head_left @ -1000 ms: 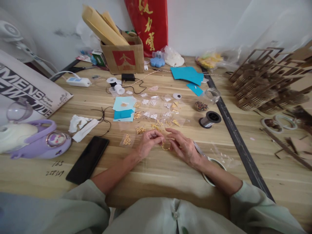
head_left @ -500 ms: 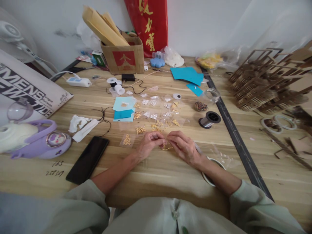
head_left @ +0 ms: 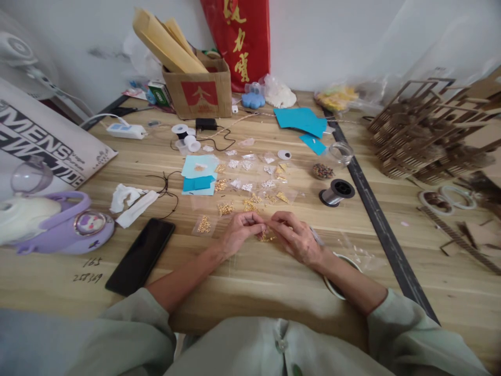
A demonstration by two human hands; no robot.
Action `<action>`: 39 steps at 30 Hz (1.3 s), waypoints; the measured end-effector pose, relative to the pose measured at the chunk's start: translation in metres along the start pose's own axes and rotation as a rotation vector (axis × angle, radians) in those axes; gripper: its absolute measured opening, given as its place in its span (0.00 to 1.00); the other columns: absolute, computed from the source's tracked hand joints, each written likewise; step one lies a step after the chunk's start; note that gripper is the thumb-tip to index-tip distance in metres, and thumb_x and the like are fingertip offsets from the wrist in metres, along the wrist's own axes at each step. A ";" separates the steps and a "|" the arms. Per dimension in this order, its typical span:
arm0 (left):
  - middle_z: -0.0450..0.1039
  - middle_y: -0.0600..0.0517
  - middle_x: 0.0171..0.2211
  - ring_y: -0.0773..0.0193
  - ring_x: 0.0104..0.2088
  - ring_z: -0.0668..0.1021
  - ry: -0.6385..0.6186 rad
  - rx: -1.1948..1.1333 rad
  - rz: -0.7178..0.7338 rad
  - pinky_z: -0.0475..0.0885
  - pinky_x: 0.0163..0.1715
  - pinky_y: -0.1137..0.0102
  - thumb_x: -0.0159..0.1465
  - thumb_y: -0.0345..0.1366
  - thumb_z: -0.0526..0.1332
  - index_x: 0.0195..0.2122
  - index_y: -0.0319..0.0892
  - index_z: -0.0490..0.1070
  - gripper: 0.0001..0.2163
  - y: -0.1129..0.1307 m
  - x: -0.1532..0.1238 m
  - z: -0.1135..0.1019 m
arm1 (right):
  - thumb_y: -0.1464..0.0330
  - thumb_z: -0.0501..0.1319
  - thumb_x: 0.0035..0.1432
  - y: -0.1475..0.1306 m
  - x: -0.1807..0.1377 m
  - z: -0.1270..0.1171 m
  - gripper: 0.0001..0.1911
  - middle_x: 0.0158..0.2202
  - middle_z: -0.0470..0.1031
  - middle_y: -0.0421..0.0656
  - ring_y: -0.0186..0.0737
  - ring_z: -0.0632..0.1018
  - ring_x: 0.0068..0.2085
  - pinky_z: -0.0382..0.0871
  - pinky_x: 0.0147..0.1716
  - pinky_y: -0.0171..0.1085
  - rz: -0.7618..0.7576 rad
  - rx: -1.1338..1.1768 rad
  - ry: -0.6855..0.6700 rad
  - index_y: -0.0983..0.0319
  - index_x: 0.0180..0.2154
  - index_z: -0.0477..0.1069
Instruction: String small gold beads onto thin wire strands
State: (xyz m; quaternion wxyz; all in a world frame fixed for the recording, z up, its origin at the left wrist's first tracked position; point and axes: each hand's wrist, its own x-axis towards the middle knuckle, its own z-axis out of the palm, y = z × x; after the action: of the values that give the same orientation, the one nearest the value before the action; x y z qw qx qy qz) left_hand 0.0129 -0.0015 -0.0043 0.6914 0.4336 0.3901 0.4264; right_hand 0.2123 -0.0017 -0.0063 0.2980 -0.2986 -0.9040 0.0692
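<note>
Hands are nearly meeting, the left hand [head_left: 240,233] pinching a gold chain [head_left: 268,239] dangling between them, the right hand [head_left: 299,239] bunching its fingers, its hold unclear. Beyond, gold-filled packets [head_left: 204,225] are lying on the worktop [head_left: 254,292], left of a wire spool [head_left: 337,192].

A slender gold-coloured beaded chain [head_left: 268,239] is pinched near its upper end at the fingertips of the left hand [head_left: 241,232]. Below the pinch it is curved loosely toward the right hand [head_left: 297,237]; whether its lower part is supported by the tabletop [head_left: 270,282] cannot be told.
</note>
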 end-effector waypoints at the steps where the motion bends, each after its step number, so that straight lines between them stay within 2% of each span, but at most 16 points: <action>1: 0.71 0.54 0.22 0.71 0.24 0.72 -0.001 0.006 -0.001 0.69 0.28 0.73 0.50 0.36 0.69 0.26 0.36 0.71 0.09 0.001 0.000 0.000 | 0.73 0.53 0.64 -0.001 0.001 -0.001 0.17 0.43 0.70 0.49 0.39 0.75 0.38 0.73 0.31 0.33 0.009 -0.020 0.002 0.58 0.53 0.67; 3: 0.71 0.54 0.22 0.71 0.23 0.72 0.004 0.019 -0.001 0.69 0.27 0.73 0.50 0.36 0.69 0.25 0.36 0.72 0.09 0.002 0.000 0.000 | 0.70 0.53 0.65 -0.003 0.003 -0.002 0.13 0.37 0.71 0.47 0.36 0.75 0.32 0.70 0.27 0.31 0.037 -0.035 -0.013 0.60 0.49 0.71; 6: 0.71 0.54 0.21 0.71 0.23 0.72 0.020 0.029 0.002 0.69 0.27 0.73 0.50 0.36 0.69 0.25 0.36 0.72 0.09 0.002 0.000 0.000 | 0.68 0.53 0.66 -0.009 0.009 -0.005 0.12 0.32 0.74 0.45 0.35 0.74 0.29 0.69 0.30 0.32 0.115 0.079 -0.041 0.60 0.46 0.72; 9: 0.71 0.53 0.21 0.70 0.23 0.72 0.018 0.033 0.010 0.69 0.27 0.73 0.50 0.36 0.69 0.25 0.36 0.72 0.09 0.002 0.000 -0.001 | 0.66 0.53 0.65 -0.015 0.015 -0.009 0.12 0.29 0.74 0.42 0.33 0.73 0.27 0.67 0.27 0.31 0.317 0.331 0.007 0.61 0.46 0.72; 12: 0.72 0.53 0.22 0.70 0.24 0.73 0.011 0.035 0.017 0.70 0.27 0.73 0.51 0.36 0.68 0.25 0.36 0.72 0.09 0.001 0.001 -0.001 | 0.62 0.55 0.64 -0.017 0.019 -0.013 0.14 0.18 0.62 0.34 0.29 0.64 0.19 0.58 0.19 0.29 0.548 0.668 0.066 0.63 0.46 0.71; 13: 0.72 0.53 0.22 0.70 0.23 0.73 0.014 0.038 0.019 0.70 0.27 0.73 0.51 0.36 0.68 0.25 0.36 0.72 0.09 0.001 0.001 -0.001 | 0.61 0.55 0.64 -0.018 0.020 -0.014 0.15 0.17 0.59 0.33 0.28 0.61 0.18 0.56 0.17 0.29 0.594 0.778 0.078 0.63 0.47 0.70; 15: 0.72 0.53 0.22 0.70 0.23 0.72 0.027 0.053 0.016 0.70 0.27 0.73 0.51 0.37 0.69 0.25 0.36 0.72 0.09 0.001 0.002 -0.001 | 0.61 0.56 0.64 -0.018 0.022 -0.017 0.16 0.19 0.62 0.33 0.27 0.60 0.17 0.55 0.16 0.29 0.627 0.948 0.107 0.63 0.48 0.68; 17: 0.71 0.54 0.21 0.70 0.23 0.72 0.041 0.077 0.006 0.70 0.27 0.73 0.50 0.37 0.69 0.24 0.36 0.72 0.10 0.003 0.001 0.000 | 0.61 0.57 0.63 -0.020 0.022 -0.019 0.15 0.25 0.68 0.37 0.26 0.62 0.18 0.57 0.16 0.29 0.612 1.012 0.132 0.62 0.47 0.68; 19: 0.71 0.54 0.21 0.70 0.23 0.73 0.046 0.093 0.000 0.70 0.27 0.73 0.49 0.38 0.69 0.25 0.36 0.72 0.10 0.004 0.001 0.000 | 0.62 0.58 0.63 -0.021 0.022 -0.021 0.12 0.30 0.73 0.40 0.27 0.67 0.19 0.62 0.17 0.30 0.560 0.978 0.148 0.61 0.45 0.70; 21: 0.71 0.54 0.21 0.70 0.23 0.72 0.040 0.093 0.001 0.70 0.27 0.73 0.49 0.38 0.70 0.25 0.36 0.72 0.11 0.005 0.000 0.001 | 0.65 0.57 0.63 -0.021 0.022 -0.020 0.10 0.35 0.75 0.44 0.31 0.73 0.25 0.69 0.23 0.32 0.464 0.828 0.143 0.60 0.44 0.71; 23: 0.71 0.54 0.21 0.70 0.23 0.72 0.029 0.088 -0.006 0.69 0.27 0.73 0.49 0.38 0.70 0.25 0.36 0.72 0.11 0.005 0.000 0.001 | 0.69 0.56 0.64 -0.018 0.020 -0.019 0.10 0.40 0.75 0.46 0.37 0.77 0.36 0.74 0.33 0.37 0.301 0.610 0.123 0.59 0.45 0.72; 25: 0.71 0.54 0.21 0.71 0.23 0.72 0.019 0.080 -0.016 0.69 0.27 0.73 0.49 0.38 0.70 0.24 0.36 0.71 0.11 0.005 0.000 0.001 | 0.72 0.53 0.64 -0.012 0.018 -0.016 0.13 0.45 0.74 0.47 0.41 0.76 0.46 0.73 0.44 0.41 0.128 0.429 0.085 0.58 0.48 0.71; 27: 0.71 0.54 0.21 0.70 0.23 0.72 0.010 0.063 -0.021 0.69 0.27 0.73 0.49 0.38 0.70 0.24 0.36 0.71 0.11 0.003 0.001 0.001 | 0.74 0.52 0.64 -0.006 0.014 -0.012 0.16 0.48 0.73 0.48 0.41 0.75 0.48 0.72 0.47 0.42 0.041 0.333 0.038 0.58 0.51 0.68; 32: 0.71 0.55 0.21 0.70 0.23 0.73 -0.002 -0.018 -0.040 0.69 0.27 0.72 0.48 0.36 0.70 0.25 0.36 0.71 0.10 -0.001 0.002 -0.001 | 0.74 0.53 0.64 0.001 0.010 -0.007 0.17 0.47 0.73 0.49 0.42 0.75 0.48 0.74 0.44 0.41 0.003 0.254 -0.032 0.59 0.53 0.66; 39: 0.71 0.54 0.21 0.71 0.22 0.72 -0.002 -0.121 -0.062 0.67 0.26 0.73 0.47 0.35 0.70 0.24 0.35 0.72 0.10 0.003 0.001 0.001 | 0.73 0.56 0.63 -0.006 0.016 -0.008 0.13 0.43 0.74 0.48 0.39 0.77 0.43 0.74 0.43 0.39 0.052 0.336 0.013 0.61 0.50 0.67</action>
State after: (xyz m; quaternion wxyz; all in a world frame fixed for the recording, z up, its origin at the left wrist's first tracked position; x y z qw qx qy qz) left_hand 0.0131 0.0005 -0.0015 0.7297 0.3790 0.3761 0.4270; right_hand 0.2034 0.0017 0.0095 0.3478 -0.2682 -0.8697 0.2251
